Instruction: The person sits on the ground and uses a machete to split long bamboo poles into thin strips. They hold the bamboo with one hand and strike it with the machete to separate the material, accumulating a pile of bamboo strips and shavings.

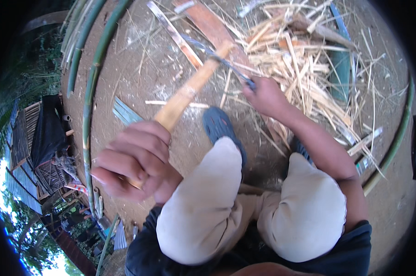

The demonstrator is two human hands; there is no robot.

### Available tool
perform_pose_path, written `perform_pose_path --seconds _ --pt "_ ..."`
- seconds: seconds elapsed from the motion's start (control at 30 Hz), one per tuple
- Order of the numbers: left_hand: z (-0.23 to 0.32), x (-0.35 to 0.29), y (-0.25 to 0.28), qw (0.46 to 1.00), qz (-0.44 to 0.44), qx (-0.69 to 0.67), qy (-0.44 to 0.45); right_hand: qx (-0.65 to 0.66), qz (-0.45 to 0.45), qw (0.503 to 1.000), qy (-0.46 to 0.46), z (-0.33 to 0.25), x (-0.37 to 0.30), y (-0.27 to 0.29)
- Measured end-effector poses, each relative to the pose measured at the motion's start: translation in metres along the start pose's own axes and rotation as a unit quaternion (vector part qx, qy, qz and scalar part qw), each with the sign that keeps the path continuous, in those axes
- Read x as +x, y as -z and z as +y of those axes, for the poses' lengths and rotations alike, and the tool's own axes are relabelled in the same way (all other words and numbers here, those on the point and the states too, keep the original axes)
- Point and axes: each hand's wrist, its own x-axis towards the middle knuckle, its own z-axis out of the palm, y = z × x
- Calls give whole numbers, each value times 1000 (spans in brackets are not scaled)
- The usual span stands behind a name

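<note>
Decent pile of slivers [304, 76] already, but probably more to cut: left hand [136, 158] has fingers round a bamboo piece [186, 96], right hand's [267, 96] clutching a knife [237, 71].

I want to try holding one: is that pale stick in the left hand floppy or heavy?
The pale stick is probably stiff: it reaches out straight beyond the left hand. It's likely fairly light, since one hand holds it up.

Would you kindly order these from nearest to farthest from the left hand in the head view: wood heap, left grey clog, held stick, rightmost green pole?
1. Held stick: gripped in the left hand.
2. Left grey clog: right of the hand.
3. Wood heap: farther right, upward.
4. Rightmost green pole: far right edge.
</note>
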Motion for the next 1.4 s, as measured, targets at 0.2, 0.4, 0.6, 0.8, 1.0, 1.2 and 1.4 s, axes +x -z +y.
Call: perform_pose_path --seconds 0.2,0.4,0.6,0.8,1.0,1.2,1.4 --pt "3 7 9 999 30 -13 -1 -21 -21 995 -100 31 37 3" --pt "1 9 17 999 32 -12 7 -91 13 994 55 -5 13 1" --pt "-2 15 18 999 33 -13 21 -125 -32 987 -98 24 34 26" --pt "-3 14 26 998 26 -36 36 -115 -11 993 20 -5 4 -3" --pt "-4 25 30 995 98 -17 26 -130 26 989 -58 59 46 0" --pt "-18 100 77 998 38 -19 39 -77 25 993 -85 75 61 -11" --pt "-82 227 99 967 225 28 112 20 14 993 -115 67 60 -14"
